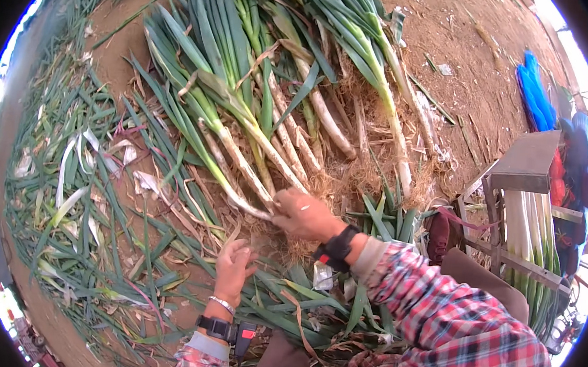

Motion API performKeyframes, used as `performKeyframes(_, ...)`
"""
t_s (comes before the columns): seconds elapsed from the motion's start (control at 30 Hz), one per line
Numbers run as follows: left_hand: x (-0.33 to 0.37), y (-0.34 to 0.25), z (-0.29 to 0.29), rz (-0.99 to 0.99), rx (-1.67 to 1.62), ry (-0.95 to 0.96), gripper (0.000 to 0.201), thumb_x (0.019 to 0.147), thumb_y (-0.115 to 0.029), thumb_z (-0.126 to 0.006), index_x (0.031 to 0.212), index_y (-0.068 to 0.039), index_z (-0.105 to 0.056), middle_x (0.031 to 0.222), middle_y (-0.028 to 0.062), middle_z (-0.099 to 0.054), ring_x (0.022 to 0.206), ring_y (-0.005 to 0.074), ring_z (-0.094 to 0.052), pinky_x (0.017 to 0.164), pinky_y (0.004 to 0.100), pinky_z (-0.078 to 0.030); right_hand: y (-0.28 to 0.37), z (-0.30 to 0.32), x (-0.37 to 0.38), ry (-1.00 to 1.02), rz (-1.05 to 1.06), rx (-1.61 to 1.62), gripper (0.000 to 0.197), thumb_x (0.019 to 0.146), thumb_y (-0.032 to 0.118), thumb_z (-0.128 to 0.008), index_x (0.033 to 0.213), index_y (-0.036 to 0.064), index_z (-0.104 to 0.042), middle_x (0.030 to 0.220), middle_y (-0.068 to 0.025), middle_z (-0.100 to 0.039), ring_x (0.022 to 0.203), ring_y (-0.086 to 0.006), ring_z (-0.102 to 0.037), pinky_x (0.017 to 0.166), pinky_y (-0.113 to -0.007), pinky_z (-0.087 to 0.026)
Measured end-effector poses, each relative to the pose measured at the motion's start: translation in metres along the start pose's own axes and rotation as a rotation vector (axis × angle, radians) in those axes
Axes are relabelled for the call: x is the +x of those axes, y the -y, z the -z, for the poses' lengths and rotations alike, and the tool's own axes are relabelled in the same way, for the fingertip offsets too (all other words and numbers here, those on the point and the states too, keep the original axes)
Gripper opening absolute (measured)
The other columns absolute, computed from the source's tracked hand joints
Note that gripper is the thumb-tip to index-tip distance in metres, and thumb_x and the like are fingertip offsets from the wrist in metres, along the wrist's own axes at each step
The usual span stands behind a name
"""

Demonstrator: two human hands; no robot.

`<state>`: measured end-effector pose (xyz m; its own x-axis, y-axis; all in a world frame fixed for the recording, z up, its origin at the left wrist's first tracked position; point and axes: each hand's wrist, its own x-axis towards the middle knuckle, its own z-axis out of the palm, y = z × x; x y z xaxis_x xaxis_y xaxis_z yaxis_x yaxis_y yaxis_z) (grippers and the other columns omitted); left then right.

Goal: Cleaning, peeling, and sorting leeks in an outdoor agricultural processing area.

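A loose heap of long green onions (244,170) lies on the soil ahead of me, with green leaves pointing away and pale, dirty root ends toward me. My right hand (302,215) reaches across to the near root ends, its fingers curled round the bottom of a green onion. Its fingertips are partly hidden. Just below and to the left, my left hand (233,268) is raised over the leaf litter, fingers loosely bent and apart, holding nothing. Both wrists wear dark straps. More onions (396,129) with bushy roots rest to the right of the heap.
Stripped leaves (67,215) cover the ground at left and around my legs. On the right stands a frame (527,162) with a flat top, holding a bundle of cleaned green onions (533,231). Beyond it lies a bright blue item (538,91). A dark red shoe (439,236) is beside the frame.
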<state>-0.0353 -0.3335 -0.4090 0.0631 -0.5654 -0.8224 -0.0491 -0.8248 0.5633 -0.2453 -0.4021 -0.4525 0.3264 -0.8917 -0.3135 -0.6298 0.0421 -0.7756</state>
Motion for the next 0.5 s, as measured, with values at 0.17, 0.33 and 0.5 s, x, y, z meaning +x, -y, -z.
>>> performKeyframes(0.17,0.0,0.025,0.014,0.165,-0.125,0.067,0.031,0.097,-0.022,-0.051,0.122,-0.004,-0.048,0.104,0.0081,-0.062,0.089,0.0154,-0.063,0.074,0.0292,-0.053,-0.028,0.036,0.02,-0.489,-0.159,-0.166,0.039,0.082,0.025,-0.065,0.112,0.0028,-0.055,0.1,-0.018,-0.06,0.087,-0.0376,-0.061,0.078,-0.042,-0.05)
performKeyframes(0.33,-0.003,0.02,-0.003,0.126,-0.113,0.097,0.028,0.098,-0.021,-0.05,0.119,-0.004,-0.05,0.099,0.0069,-0.064,0.087,0.0156,-0.064,0.072,0.0281,-0.052,-0.011,0.019,0.061,-0.227,-0.325,0.055,0.038,0.087,0.031,-0.057,0.111,0.0003,-0.053,0.086,-0.0256,-0.063,0.082,-0.0371,-0.065,0.074,-0.046,-0.053)
performKeyframes(0.5,-0.004,0.023,-0.002,0.125,-0.12,0.152,0.028,0.097,-0.02,-0.05,0.119,-0.002,-0.05,0.1,0.0089,-0.065,0.086,0.016,-0.065,0.071,0.0272,-0.053,0.017,0.022,0.064,-0.192,-0.063,-0.097,0.041,0.081,0.037,-0.064,0.103,0.0024,-0.056,0.089,-0.0219,-0.062,0.087,-0.0384,-0.061,0.079,-0.047,-0.049)
